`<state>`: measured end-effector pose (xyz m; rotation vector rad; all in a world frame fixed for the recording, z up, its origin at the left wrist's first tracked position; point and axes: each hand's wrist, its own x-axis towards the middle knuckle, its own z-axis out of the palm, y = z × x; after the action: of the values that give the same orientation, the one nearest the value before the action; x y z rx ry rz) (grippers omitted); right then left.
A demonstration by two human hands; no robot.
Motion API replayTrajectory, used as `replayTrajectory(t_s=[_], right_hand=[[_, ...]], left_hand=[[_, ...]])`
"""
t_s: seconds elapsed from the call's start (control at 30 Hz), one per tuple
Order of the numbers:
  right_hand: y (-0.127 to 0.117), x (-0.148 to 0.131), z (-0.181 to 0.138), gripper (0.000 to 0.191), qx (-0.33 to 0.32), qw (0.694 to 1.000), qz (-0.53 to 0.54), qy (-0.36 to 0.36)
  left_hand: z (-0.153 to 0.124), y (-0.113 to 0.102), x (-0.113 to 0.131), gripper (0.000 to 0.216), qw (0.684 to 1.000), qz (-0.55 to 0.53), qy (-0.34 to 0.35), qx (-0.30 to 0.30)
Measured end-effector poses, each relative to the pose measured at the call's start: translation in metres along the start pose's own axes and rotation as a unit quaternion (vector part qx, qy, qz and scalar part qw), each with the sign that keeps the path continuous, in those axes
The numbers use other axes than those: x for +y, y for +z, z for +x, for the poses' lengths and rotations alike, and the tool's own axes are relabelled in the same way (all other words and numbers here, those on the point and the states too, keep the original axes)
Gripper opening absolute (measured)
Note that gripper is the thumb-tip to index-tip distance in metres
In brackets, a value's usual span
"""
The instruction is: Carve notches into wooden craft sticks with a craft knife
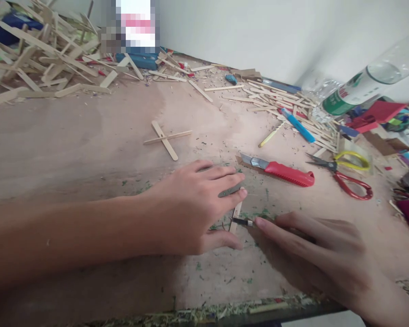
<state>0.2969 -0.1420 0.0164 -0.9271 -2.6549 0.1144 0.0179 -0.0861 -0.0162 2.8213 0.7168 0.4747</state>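
Observation:
My left hand (pixel 207 195) reaches in from the left, palm down and fingers spread. A short wooden craft stick (pixel 237 212) lies on the table between its index finger and thumb, which hold it near both ends. My right hand (pixel 313 245) is closed around a small craft knife (pixel 242 221), its handle mostly hidden by the fingers. The dark blade rests across the stick. Beyond my left hand, two crossed craft sticks (pixel 167 144) lie joined in an X. A red utility knife (pixel 288 174) with its blade out lies above my right hand.
Scissors (pixel 337 165) with yellow and red handles lie at right. Behind are a blue pen-like tool (pixel 298 125), a gold drill bit (pixel 271 135), scattered sticks (pixel 259 97) and a tilted plastic bottle (pixel 357 88). A stick heap (pixel 44 59) fills the back left. Shavings line the front edge.

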Motion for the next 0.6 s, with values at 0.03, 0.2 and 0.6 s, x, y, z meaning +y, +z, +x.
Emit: replayTrajectory(t_s=[0.03, 0.2, 0.6], right_hand=[[0.0, 0.0, 0.0, 0.025, -0.001, 1.0, 0.003, 0.0], [0.003, 0.004, -0.009, 0.034, 0.017, 1.0, 0.0, 0.024], [0.0, 0.006, -0.012, 0.035, 0.006, 0.999, 0.036, 0.038]], left_hand=[[0.0, 0.0, 0.0, 0.07, 1.0, 0.0, 0.0, 0.001], [0.0, -0.001, -0.001, 0.07, 1.0, -0.001, 0.001, 0.0], [0.0, -0.001, -0.001, 0.069, 1.0, -0.02, 0.005, -0.013]])
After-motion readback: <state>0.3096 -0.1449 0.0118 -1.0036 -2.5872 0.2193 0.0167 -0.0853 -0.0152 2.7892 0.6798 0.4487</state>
